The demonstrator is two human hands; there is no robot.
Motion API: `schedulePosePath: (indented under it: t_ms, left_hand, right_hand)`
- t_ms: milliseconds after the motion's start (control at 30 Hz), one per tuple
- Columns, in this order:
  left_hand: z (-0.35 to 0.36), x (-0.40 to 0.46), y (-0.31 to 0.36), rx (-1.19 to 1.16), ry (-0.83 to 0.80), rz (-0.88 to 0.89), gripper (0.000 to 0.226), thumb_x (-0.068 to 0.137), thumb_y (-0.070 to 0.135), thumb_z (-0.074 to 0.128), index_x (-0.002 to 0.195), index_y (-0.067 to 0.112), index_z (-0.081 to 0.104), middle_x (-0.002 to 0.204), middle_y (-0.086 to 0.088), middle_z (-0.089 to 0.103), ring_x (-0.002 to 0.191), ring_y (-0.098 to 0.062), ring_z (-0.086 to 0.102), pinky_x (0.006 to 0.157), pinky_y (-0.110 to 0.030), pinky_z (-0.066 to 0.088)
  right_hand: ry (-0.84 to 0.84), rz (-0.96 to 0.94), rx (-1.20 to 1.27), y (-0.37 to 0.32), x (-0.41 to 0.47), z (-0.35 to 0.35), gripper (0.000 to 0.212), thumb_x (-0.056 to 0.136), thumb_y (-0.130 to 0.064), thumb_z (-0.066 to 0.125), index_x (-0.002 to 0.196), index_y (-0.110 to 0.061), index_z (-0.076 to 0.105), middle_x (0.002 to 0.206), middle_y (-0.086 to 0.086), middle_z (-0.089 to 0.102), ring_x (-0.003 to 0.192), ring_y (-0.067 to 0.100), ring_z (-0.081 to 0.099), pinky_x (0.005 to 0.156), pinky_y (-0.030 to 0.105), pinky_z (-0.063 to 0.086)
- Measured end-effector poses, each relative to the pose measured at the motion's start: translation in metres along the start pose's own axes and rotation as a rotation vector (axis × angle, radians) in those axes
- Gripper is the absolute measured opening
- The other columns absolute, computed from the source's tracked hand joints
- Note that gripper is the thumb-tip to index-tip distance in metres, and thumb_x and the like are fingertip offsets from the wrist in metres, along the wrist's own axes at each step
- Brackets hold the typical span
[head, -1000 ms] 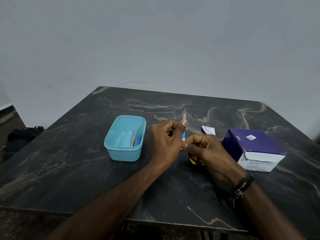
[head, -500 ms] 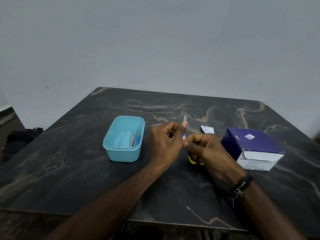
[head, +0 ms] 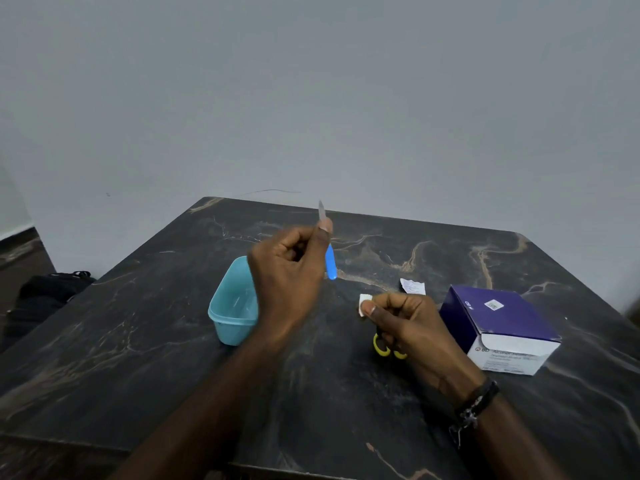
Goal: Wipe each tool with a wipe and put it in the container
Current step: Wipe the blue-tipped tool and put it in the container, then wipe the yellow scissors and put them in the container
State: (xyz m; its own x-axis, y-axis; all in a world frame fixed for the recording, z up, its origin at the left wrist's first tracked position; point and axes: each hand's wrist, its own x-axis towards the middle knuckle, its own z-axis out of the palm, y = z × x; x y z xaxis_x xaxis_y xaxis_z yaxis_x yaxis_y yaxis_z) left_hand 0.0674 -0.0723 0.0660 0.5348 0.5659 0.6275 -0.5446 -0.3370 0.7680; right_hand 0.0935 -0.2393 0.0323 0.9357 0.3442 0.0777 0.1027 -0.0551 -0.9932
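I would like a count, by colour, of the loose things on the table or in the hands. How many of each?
Blue: 2, the container and the blue-handled tool in the left hand.
White: 2, the wipe in the right hand and the torn wrapper.
Purple: 1, the wipe box.
Yellow: 1, the scissors.
Total: 6.

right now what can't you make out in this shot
Head view only:
- Contents of the blue container: the left hand covers its right side, and the inside is washed out.
- Yellow-handled scissors: only the loops show; the right hand hides the blades.
- Small print on the purple box: blurred.
- Torn wrapper: too small to read.
- Dark bag on the floor: partly hidden by the table edge.
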Motion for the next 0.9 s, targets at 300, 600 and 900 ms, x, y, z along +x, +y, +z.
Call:
schedulePosePath:
  t_ms: [300,600,900]
  left_hand:
    - [-0.069,0.063,-0.032,1.088,-0.460,0.030,0.042,0.072,0.056,0.046,0.046,0.026,0.061,0.062,0.009,0.060,0.104,-0.028,0.057,0.101,-0.045,0.035]
    - [-0.047,0.053,-0.029,1.522,-0.757,-0.297,0.035,0.082,0.038,0.066,0.111,0.019,0.061,0.136,-0.011,0.054,0.146,-0.043,-0.003,0.109,-0.063,0.021]
    - [-0.048,0.052,-0.046,1.555,-0.747,-0.318,0.043,0.081,0.035,0.068,0.118,0.015,0.057,0.138,-0.013,0.052,0.146,-0.044,-0.005,0.111,-0.064,0.017]
  right_hand:
    - [0.116,-0.023,0.016,0.002,0.004,0.001,0.020,0.089,-0.018,0.065,0.079,-0.002,0.070,0.042,-0.006,0.043,0.038,0.005,0.034,0.036,0.016,0.028]
    - [0.204,-0.028,0.067,0.005,0.007,-0.006,0.021,0.089,-0.021,0.066,0.078,-0.004,0.071,0.046,-0.004,0.045,0.046,0.009,0.036,0.045,0.024,0.031]
    - [0.227,-0.054,0.102,0.004,0.009,-0.009,0.017,0.089,-0.018,0.065,0.084,-0.003,0.072,0.061,0.001,0.059,0.051,0.009,0.039,0.049,0.021,0.035]
